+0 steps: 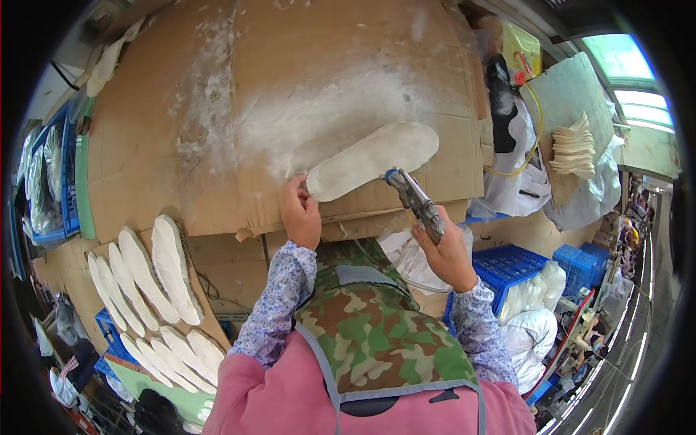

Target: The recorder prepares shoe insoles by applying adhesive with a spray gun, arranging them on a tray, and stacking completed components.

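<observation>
A cream, fuzzy shoe insole [373, 159] is held at its left end by my left hand [301, 214], fingers pinched on the edge. It is over the cardboard-covered table [304, 43], tilted so its right end lies farther away. My right hand [448, 250] grips a metal spray gun [415, 201] with a blue ring at its nozzle. The nozzle is close to the near edge of the insole, apart from my left hand. Whitish residue [333, 109] coats the cardboard beyond the insole.
Several insoles [174, 268] lie in rows on a board at the left. A stack of insoles [573, 147] sits on a panel at the right, near a yellow hose [538, 119]. Blue crates [507, 268] with plastic bags stand at lower right; another blue crate [54, 181] is far left.
</observation>
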Demonstrator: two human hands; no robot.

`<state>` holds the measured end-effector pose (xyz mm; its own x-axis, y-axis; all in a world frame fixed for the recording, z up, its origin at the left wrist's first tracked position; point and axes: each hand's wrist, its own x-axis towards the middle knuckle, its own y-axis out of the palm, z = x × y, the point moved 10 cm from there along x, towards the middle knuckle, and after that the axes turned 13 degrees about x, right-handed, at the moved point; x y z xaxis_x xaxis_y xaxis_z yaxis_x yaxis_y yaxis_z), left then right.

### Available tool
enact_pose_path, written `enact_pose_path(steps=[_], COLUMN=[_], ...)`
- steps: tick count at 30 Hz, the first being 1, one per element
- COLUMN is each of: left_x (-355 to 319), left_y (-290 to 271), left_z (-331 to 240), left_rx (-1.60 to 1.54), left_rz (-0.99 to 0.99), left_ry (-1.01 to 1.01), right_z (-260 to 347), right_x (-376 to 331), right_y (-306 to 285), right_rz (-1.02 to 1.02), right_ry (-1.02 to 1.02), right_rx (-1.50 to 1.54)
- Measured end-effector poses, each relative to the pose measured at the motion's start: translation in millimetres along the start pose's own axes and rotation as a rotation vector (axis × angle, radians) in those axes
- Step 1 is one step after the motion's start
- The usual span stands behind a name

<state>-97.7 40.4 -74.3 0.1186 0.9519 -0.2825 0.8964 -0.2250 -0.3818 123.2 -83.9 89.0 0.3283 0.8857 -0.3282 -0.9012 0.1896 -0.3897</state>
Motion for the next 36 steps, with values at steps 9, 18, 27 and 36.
enact_pose_path(steps=[9, 18, 27, 36], left_x=[-1.0, -1.1, -3.3, -1.4], left_y=[-0.6, 1.8, 2.7, 1.8], left_z=[-4.3, -0.6, -4.8, -8.7], left_rx=[0.027, 0.019, 0.016, 0.030], left_rz=[0.005, 0.018, 0.045, 0.047], left_ry=[0.024, 0.008, -0.022, 0.027], right_z=[-3.3, -17.5, -30.6, -40.7], right_x=[11.6, 20.2, 21.9, 17.0], right_y=[-26.7, -52.1, -78.7, -87.4], right_rz=[-0.116, -0.181, -0.284, -0.336], right_ry=[-0.039, -0.067, -0.051, 0.008], right_rx=[0.004, -0.035, -0.080, -0.090])
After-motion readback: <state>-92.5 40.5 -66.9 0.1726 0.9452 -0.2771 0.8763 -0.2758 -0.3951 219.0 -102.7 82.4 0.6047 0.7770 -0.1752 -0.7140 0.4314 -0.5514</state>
